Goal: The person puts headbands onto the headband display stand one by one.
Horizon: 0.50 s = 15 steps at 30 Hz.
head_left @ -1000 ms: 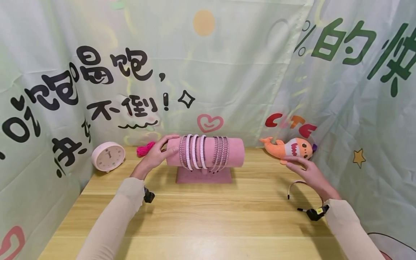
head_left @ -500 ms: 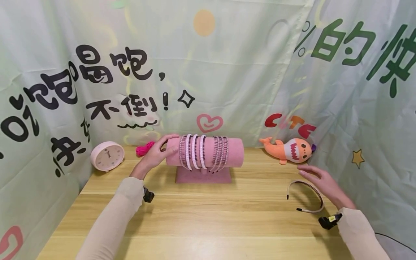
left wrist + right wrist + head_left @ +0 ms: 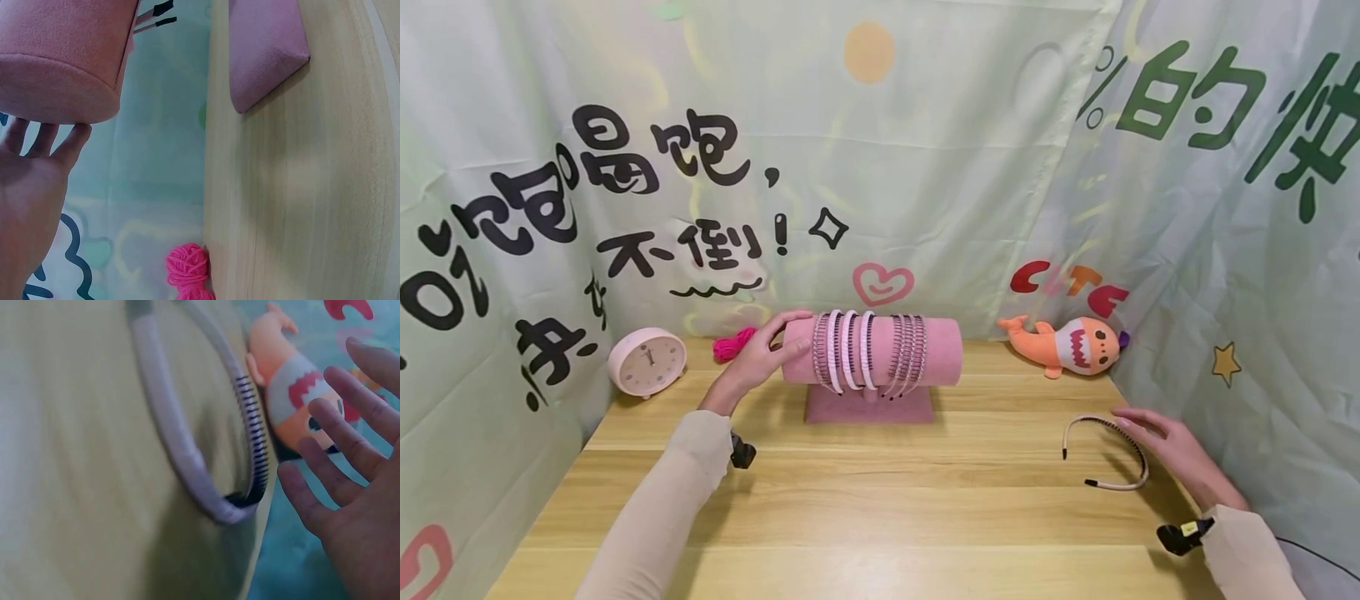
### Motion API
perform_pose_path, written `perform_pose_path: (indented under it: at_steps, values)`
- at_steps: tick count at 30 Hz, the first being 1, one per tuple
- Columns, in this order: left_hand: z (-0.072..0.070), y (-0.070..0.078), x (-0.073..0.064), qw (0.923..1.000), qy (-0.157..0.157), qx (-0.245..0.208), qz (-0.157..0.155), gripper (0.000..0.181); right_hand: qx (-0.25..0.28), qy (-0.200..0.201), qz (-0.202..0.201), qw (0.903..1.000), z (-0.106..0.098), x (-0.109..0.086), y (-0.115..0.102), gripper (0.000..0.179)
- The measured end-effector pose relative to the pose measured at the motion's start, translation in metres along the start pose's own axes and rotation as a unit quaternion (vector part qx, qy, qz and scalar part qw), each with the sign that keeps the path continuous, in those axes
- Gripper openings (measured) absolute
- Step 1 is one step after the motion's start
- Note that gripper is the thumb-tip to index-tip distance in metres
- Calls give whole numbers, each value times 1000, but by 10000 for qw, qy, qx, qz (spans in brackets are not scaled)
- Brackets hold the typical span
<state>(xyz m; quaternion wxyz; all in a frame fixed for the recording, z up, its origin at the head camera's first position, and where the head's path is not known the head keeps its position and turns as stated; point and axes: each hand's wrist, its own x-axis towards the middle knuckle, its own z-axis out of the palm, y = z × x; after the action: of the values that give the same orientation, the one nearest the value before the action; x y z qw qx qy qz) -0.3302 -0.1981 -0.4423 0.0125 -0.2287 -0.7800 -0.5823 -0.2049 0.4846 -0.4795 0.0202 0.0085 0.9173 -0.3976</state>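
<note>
A pink headband stand (image 3: 944, 350) with a padded roll on a flat base stands mid-table. Several white and dark-toothed headbands (image 3: 868, 352) are wrapped around its roll. My left hand (image 3: 758, 358) grips the left end of the roll, thumb in front and fingers over the top. The left wrist view shows fingertips (image 3: 76, 139) against the roll's round end. On the right, a pale headband (image 3: 1142, 468) with dark teeth and dark tips lies on the table. My right hand (image 3: 1180, 450) hovers at its far right side, fingers spread and holding nothing.
An orange shark plush (image 3: 1060, 346) lies at the back right. At the back left stand a pink round clock (image 3: 648, 362) and a bright pink yarn bundle (image 3: 733, 344). Printed curtains (image 3: 955, 200) enclose the wooden table (image 3: 880, 508) behind and on both sides.
My right hand has drawn back from beside the shark plush toward the near right, coming next to the lying headband. My left hand stays on the stand's roll.
</note>
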Motion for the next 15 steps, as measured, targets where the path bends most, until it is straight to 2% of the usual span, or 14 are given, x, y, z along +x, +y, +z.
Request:
perform_pose_path:
  at_steps: [6, 11, 15]
  values:
    - [0, 0, 0, 10000, 22, -46, 42, 53, 182, 23, 42, 9998, 1, -5, 18, 63]
    - [0, 0, -1, 10000, 37, -47, 3, 53, 305, -63, 446, 9985, 1, -4, 25, 72]
    - [0, -1, -1, 10000, 41, -43, 28, 53, 458, -23, 556, 9974, 2, -4, 29, 75]
